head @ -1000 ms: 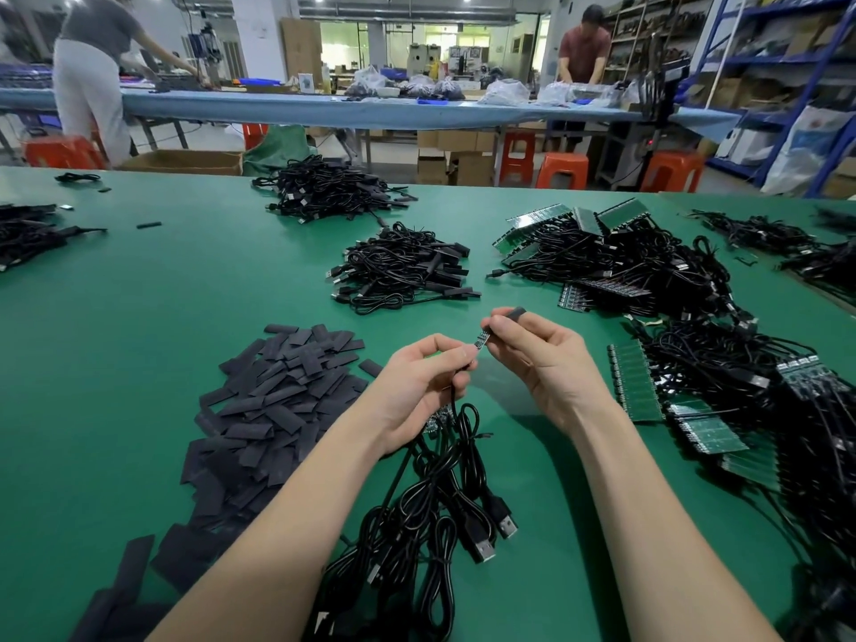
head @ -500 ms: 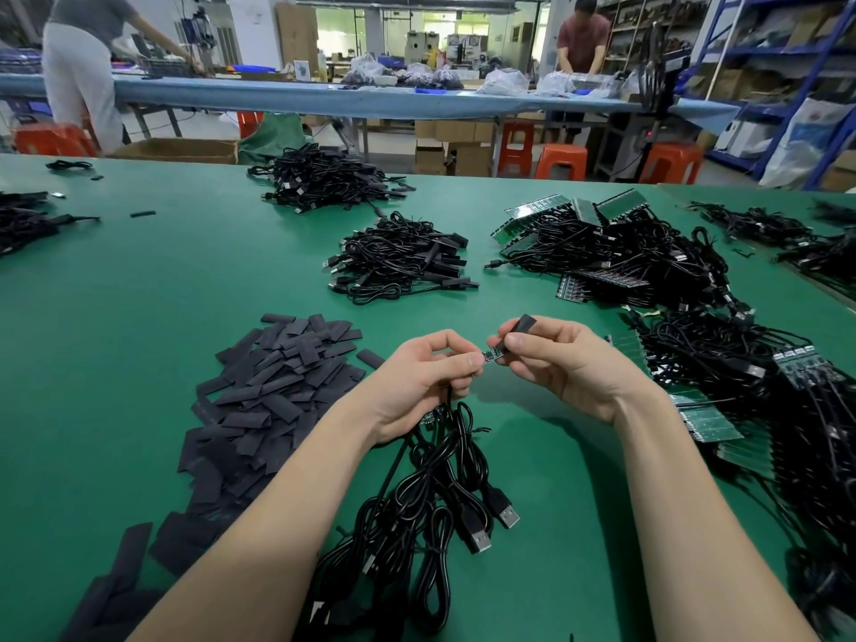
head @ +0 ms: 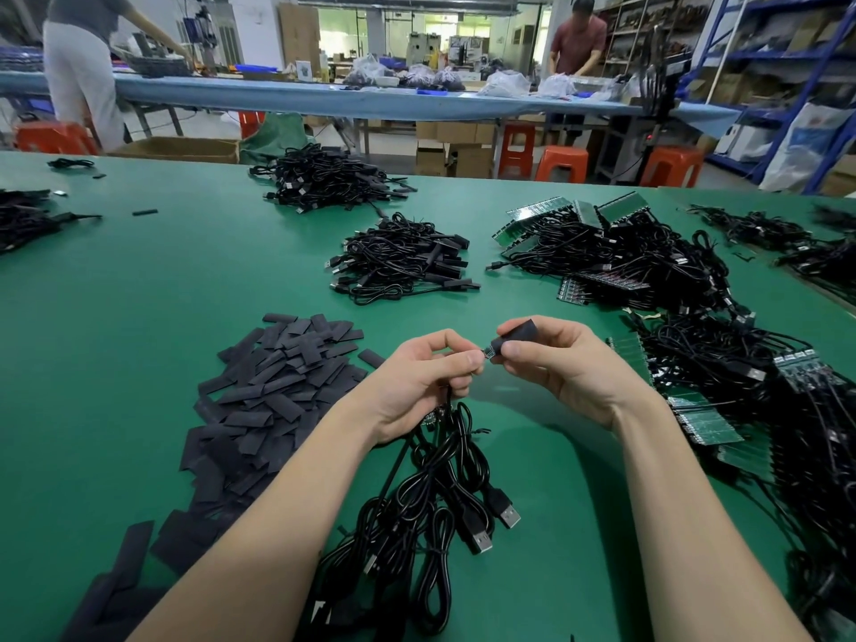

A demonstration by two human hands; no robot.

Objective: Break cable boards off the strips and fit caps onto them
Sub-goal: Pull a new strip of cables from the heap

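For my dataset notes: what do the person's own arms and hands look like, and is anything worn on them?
Both forearms are bare as far as the frame shows: no sleeves in view, no gloves, no watch or wristband. The left hand and the right hand carry no visible rings or markings. The fingernails look short and plain.

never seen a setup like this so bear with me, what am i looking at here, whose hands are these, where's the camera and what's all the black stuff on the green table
There is no machine here: a person works with bare hands, and the one picture comes from a camera on their head, looking forward and down. The left hand pinches a small cable board whose cable hangs down into a bundle of black USB cables. The right hand holds a black cap, partly slid onto that board. On the green table lie a pile of flat black caps at left, heaps of cables farther back, and green board strips with cables attached at right. Other people work at a far bench.
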